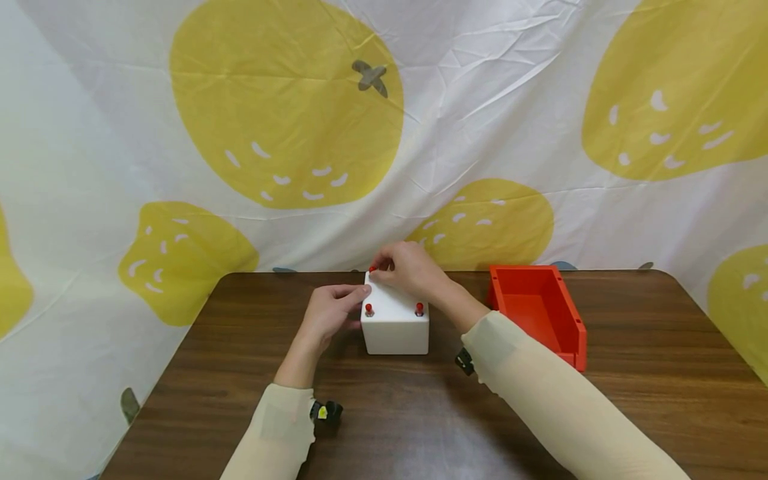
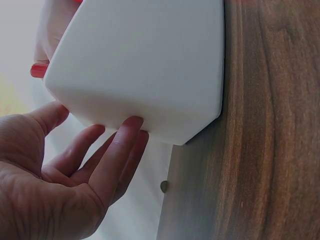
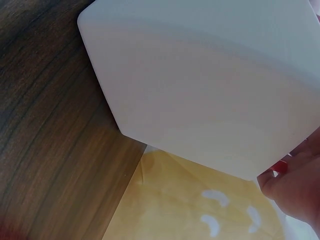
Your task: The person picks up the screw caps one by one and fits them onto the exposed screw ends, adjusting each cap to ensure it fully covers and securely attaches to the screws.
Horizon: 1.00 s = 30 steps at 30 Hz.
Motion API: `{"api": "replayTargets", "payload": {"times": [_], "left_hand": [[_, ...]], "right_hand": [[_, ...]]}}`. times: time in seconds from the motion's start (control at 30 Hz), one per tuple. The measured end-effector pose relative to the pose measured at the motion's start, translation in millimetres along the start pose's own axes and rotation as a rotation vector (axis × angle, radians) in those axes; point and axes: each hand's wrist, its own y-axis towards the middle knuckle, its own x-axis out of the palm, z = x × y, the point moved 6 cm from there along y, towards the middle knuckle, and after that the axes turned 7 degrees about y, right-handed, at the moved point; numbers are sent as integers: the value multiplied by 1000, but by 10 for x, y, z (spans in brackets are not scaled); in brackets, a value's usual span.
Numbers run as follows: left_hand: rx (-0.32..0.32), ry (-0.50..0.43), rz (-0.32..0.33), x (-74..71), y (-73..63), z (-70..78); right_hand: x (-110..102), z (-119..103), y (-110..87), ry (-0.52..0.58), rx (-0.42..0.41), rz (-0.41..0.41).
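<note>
A white box [image 1: 396, 338] stands on the table with small red knobs at the corners of its top. The near left knob [image 1: 369, 309] and near right knob [image 1: 419, 309] stand upright on metal-looking bases. At the far left corner, my right hand [image 1: 411, 269] pinches another red knob [image 3: 280, 166], mostly covered by the fingers. My left hand [image 1: 329, 310] rests against the box's left side, its thumb at the top edge. In the left wrist view, its fingertips [image 2: 132, 121] touch the white wall without curling round it.
A red open bin [image 1: 531, 313] stands to the right of the box, close to the right forearm. The brown wooden table [image 1: 402, 420] ends at the back against a white cloth [image 1: 480, 87] with yellow fruit prints.
</note>
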Motion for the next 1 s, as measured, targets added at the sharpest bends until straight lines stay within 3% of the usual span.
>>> {"api": "replayTargets", "payload": {"times": [0.6,1.0], "left_hand": [[-1,-3,5,2,2,-5],[-3,-2,6,8,-7,7]], "right_hand": [[19,21,3,-47,18,43],[-46,33,-59,-6,21,44]]}}
